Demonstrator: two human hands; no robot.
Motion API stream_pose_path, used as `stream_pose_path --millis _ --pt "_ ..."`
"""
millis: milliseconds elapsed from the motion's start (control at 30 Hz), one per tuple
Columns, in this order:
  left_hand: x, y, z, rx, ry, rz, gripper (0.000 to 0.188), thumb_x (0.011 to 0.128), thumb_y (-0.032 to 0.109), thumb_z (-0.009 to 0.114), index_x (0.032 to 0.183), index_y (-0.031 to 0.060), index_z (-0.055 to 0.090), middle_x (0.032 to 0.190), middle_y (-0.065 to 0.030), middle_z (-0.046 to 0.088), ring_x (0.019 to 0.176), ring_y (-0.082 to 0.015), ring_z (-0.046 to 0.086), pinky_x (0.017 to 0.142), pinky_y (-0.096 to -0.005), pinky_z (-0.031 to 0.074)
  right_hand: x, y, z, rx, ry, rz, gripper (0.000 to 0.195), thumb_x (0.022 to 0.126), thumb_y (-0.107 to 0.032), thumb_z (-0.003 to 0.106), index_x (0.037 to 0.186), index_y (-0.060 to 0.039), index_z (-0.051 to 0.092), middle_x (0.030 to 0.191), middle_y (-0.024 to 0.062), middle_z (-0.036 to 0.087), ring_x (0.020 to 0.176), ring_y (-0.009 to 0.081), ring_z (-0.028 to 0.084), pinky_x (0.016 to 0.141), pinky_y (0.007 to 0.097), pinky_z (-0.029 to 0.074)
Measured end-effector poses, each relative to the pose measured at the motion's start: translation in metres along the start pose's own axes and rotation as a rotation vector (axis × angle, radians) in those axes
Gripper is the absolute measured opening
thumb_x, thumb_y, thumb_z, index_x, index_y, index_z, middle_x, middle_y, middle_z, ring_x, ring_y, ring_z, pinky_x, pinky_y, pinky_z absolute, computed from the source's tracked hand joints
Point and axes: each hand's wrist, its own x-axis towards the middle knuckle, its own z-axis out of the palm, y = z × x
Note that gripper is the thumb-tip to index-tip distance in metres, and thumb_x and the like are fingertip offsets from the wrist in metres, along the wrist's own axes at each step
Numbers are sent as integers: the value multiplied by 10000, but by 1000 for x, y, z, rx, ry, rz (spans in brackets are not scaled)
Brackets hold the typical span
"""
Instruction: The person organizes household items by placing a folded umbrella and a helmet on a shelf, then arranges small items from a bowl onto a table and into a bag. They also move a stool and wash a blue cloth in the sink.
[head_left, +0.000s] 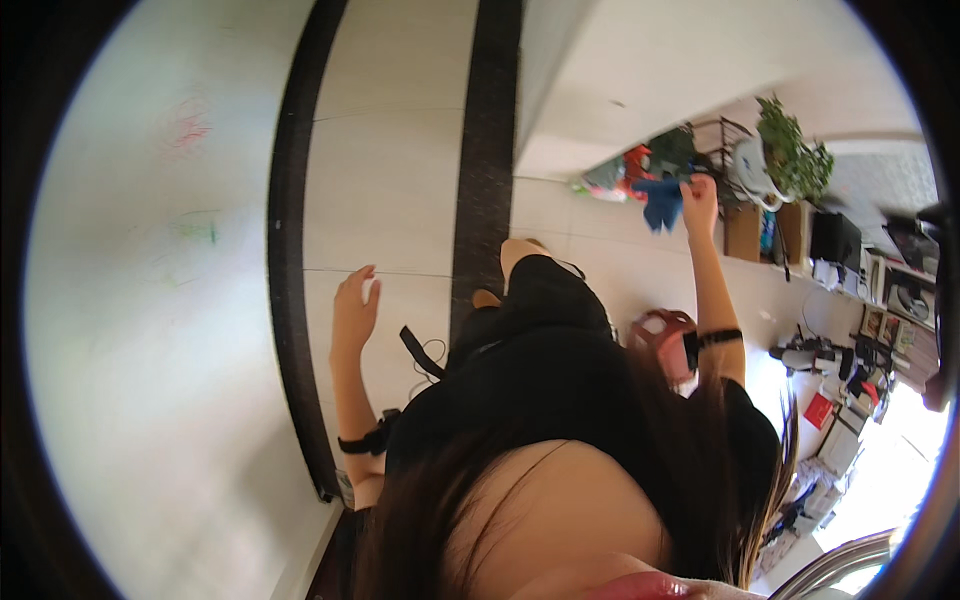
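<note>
My right hand (700, 196) is raised at the upper right, its fingers pinched on a blue cloth (661, 204) that hangs from them. Beyond the cloth, red and green items stand by the wall's corner. On the other side my left hand (355, 309) hangs over the pale floor tiles (382, 187), fingers apart and slightly bent, with nothing in it. Dark straps go round both of my arms.
To the left rises a white wall (165, 300) with red and green scribbles and a dark skirting. A white wall corner (600, 90) stands ahead. At right are a potted plant (787, 146), a wooden cabinet (742, 232) and a reddish plastic stool (664, 345) beside me.
</note>
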Motion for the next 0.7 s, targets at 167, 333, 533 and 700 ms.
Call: stream_pose_path --millis 167,333,533,700 --pt "133 -52 -32 7 -37 284 283 869 193 567 1097 25 563 1059 -158 609 995 -340 554 856 -419 436 -76 -4 84 -311 -159 37 296 717 -53 586 987 -114 483 663 89 516 624 262 559 590 408 437" --pt "271 -81 -85 40 -177 320 298 865 201 568 1105 25 559 1080 -157 603 1017 -345 542 868 -422 434 -131 -13 236 -418 -499 252 159 684 -35 536 835 -75 509 691 216 593 707 422 591 646 495 470" --pt "387 -175 -190 107 -92 204 303 861 158 576 1141 46 543 1180 -165 522 1077 -359 508 900 -416 429 -21 -144 423 -355 -486 -7 46 751 -41 484 751 -25 527 764 208 570 793 425 553 671 482 440" --pt "503 -239 -268 27 -45 55 352 868 138 567 1203 51 507 1324 -184 364 1154 -365 451 938 -435 414 132 -313 528 -66 -383 -322 91 735 57 487 766 -28 494 763 175 522 741 383 536 632 416 437"
